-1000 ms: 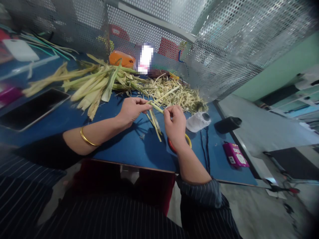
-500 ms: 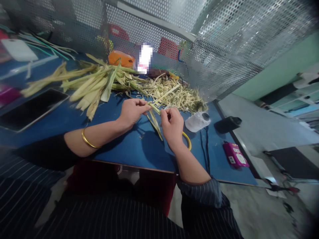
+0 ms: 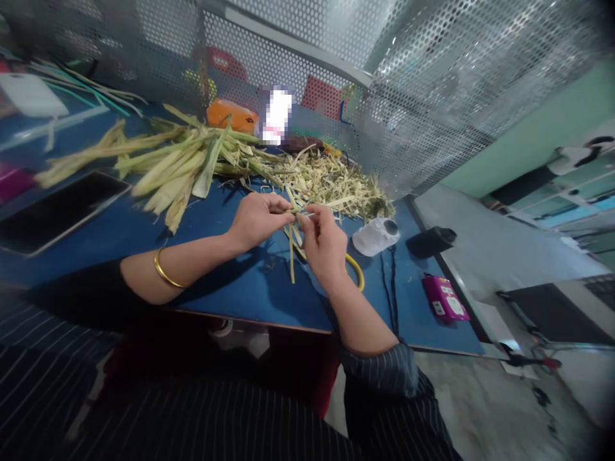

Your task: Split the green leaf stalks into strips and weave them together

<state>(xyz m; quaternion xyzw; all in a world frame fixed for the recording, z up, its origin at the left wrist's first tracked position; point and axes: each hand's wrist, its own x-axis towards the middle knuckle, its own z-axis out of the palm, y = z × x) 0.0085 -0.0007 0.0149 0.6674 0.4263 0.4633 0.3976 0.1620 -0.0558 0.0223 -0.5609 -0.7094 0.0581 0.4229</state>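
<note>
Pale green plant strips [image 3: 292, 253] hang crossed between my hands above the blue table [image 3: 240, 282]. My left hand [image 3: 258, 219] pinches them from the left, thumb against fingers. My right hand [image 3: 324, 243] is closed on the same strips, its fingertips nearly touching the left ones. A thin pale sliver shows by the right fingertips, too small to name. Behind the hands lies a heap of shredded strips [image 3: 341, 182], and to its left a bundle of long dry husks [image 3: 177, 163]. A yellow ring-shaped handle [image 3: 355, 272] shows beside my right wrist.
A white spool [image 3: 376, 237], a black cylinder [image 3: 431, 242] and a purple pack [image 3: 446, 298] are on the right. A dark tablet [image 3: 62, 211] lies at left. An orange packet [image 3: 231, 115] and a lit phone [image 3: 277, 115] stand before the perforated metal screen [image 3: 288, 54].
My right hand has moved slightly left, closer to my left fingertips. The strips now cross, with one end hanging straight down and others sticking up and to the right.
</note>
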